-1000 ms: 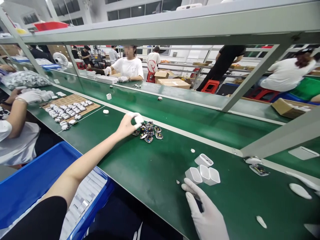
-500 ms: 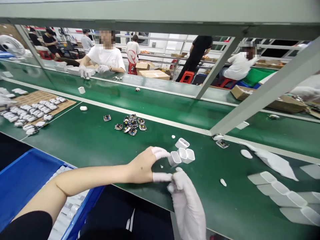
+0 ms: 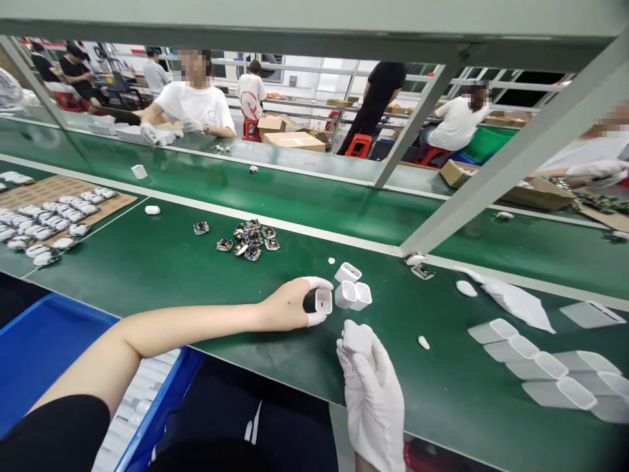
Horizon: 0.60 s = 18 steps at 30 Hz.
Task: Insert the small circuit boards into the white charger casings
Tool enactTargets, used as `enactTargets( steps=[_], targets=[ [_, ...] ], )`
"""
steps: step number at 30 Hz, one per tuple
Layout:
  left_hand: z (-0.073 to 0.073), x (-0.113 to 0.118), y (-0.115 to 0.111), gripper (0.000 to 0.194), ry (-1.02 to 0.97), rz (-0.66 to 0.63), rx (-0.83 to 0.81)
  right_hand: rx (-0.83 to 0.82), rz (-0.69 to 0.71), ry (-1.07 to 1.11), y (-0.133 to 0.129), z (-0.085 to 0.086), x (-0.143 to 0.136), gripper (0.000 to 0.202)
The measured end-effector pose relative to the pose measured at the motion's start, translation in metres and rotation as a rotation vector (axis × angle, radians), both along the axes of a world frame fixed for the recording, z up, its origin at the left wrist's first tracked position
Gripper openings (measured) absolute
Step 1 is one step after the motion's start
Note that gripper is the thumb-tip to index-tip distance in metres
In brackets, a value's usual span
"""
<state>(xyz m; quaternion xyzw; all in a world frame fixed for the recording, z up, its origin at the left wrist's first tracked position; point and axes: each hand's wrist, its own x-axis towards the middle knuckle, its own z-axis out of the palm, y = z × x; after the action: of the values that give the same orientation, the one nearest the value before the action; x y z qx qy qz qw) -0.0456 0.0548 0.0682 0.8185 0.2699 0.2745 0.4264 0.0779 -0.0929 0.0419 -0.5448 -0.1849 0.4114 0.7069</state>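
My left hand (image 3: 289, 305), with white finger cots on thumb and forefinger, grips an open-ended white plastic charger shell (image 3: 324, 301) by its sides. A small dark slot shows inside that shell. My right hand (image 3: 376, 387), in a white glove, is closed on a white rounded charger cap (image 3: 357, 337); the cap's underside is mostly hidden. Just beyond the left fingertips, two upright shells (image 3: 354, 295) stand side by side, with another shell (image 3: 348, 272) tilted behind them. Farther left lies a small heap of circuit boards (image 3: 251, 239).
More white shells (image 3: 535, 367) lie in rows at the right, near a white bag (image 3: 515, 301). Cardboard (image 3: 122, 200) bears white-capped boards at the left. A slanting metal post (image 3: 491, 170) rises from the bench. A blue bin (image 3: 59, 347) sits below its edge. Co-workers sit opposite.
My left hand has taken hold of a shell from the small group and drawn it slightly left. My right hand has turned, bringing the white cap into clear view, apart from the left fingers.
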Motion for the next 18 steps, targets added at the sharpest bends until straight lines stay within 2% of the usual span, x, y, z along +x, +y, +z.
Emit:
enactTargets(
  steps=[4,8,12,15,18],
  targets=[
    [0.007,-0.046,-0.026,0.049,-0.007,0.007,0.057,0.006,0.029,-0.083,-0.003,-0.003,-0.006,0.051],
    [-0.009,-0.073,-0.046,0.053,0.104,0.055,0.08,0.01,0.149,-0.1,-0.005,-0.006,-0.011,0.049],
    [-0.026,-0.08,-0.055,0.06,0.148,0.112,0.058,-0.026,0.306,-0.025,-0.007,-0.01,-0.016,0.06],
    [-0.027,-0.08,-0.057,0.062,0.136,0.113,0.054,-0.014,0.359,0.027,-0.006,-0.012,-0.022,0.056],
    [-0.025,-0.08,-0.056,0.062,0.112,0.096,0.012,-0.004,0.354,0.042,-0.004,-0.01,-0.028,0.054]
  ],
)
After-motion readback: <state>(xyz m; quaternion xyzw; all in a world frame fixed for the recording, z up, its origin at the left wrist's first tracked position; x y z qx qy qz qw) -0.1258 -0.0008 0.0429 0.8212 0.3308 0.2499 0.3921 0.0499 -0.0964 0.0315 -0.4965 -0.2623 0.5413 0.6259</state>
